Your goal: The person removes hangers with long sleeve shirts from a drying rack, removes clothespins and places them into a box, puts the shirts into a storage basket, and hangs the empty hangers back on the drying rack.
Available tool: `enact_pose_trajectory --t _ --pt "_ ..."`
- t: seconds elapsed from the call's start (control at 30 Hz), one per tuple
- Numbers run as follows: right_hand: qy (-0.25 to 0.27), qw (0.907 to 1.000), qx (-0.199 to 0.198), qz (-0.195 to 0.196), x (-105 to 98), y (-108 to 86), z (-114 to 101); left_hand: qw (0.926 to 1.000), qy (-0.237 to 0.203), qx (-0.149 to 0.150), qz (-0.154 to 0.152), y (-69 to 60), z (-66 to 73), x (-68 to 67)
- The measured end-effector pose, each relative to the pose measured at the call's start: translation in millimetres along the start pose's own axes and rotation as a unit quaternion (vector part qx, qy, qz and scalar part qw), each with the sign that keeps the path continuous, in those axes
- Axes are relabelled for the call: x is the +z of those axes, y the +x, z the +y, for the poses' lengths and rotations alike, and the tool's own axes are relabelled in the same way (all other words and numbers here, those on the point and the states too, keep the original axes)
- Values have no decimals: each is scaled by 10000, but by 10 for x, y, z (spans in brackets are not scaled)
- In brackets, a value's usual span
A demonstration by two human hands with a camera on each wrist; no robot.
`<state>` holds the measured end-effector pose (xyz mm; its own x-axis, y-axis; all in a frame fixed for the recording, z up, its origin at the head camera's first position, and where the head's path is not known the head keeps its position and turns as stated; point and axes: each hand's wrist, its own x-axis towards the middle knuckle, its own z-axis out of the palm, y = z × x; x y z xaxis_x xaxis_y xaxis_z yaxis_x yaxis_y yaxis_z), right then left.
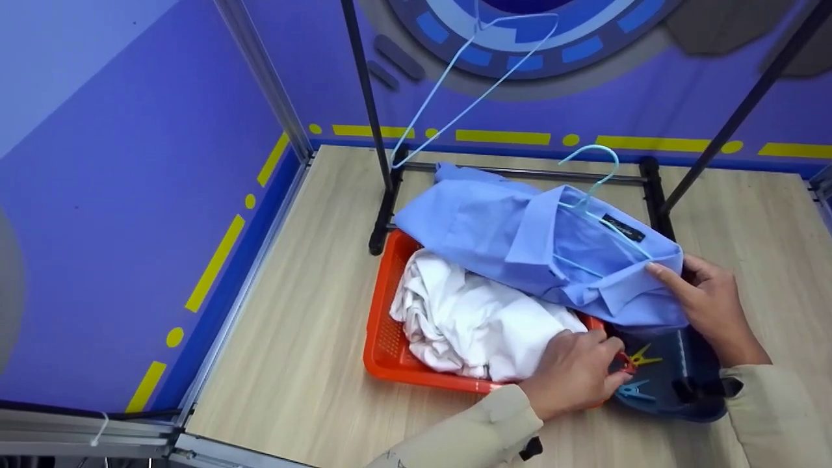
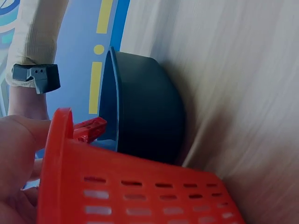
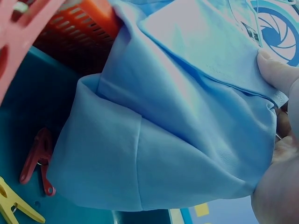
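Note:
A light blue collared shirt (image 1: 481, 221) lies across the back of the red basket, with a pale blue hanger (image 1: 614, 170) inside its neck opening. At the shirt's right shoulder, my right hand (image 1: 715, 309) grips the cloth, thumb on top; the right wrist view shows the thumb on the fabric (image 3: 187, 116). My left hand (image 1: 572, 367) is over the basket's front right corner, pinching a red clothespin (image 1: 627, 363). That clothespin (image 2: 89, 129) shows past the basket rim in the left wrist view. Crumpled white cloth (image 1: 478, 318) fills the red basket (image 1: 372, 344).
A dark blue bin (image 1: 676, 409) stands right of the basket, holding a yellow clothespin (image 1: 642, 356), a light blue clothespin (image 1: 634, 390) and a red one (image 3: 39, 161). Behind is a black rack (image 1: 370, 97), with another hanger (image 1: 448, 127) hanging at the upper left.

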<state>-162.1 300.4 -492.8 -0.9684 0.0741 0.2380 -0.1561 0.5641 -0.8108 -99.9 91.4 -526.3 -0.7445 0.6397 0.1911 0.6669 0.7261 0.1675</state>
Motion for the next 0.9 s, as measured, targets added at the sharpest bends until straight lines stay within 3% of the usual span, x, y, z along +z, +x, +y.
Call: enact_pose_trajectory --t 0.27,0.37,0.53,0.67,0.8,0.9 --pt "-5 10000 15 67 -1 -1 -20 9997 -103 -137 -189 -2 -5 -40" --pt "40 9999 -4 114 10 -25 -14 9995 -260 -133 -90 -25 -25 -68" --pt "63 9998 -107 156 10 -58 -23 9971 -565 -97 493 -36 -88 -181" --pt "15 9998 -130 128 8 -82 -59 9909 -915 -108 976 -30 -165 -345" --pt "-27 9999 -108 105 4 -113 -120 9799 -1315 -258 1480 -28 -267 -527" --pt "-58 9999 -110 62 -2 -133 -169 9676 -1518 -389 1978 -24 -367 -654"
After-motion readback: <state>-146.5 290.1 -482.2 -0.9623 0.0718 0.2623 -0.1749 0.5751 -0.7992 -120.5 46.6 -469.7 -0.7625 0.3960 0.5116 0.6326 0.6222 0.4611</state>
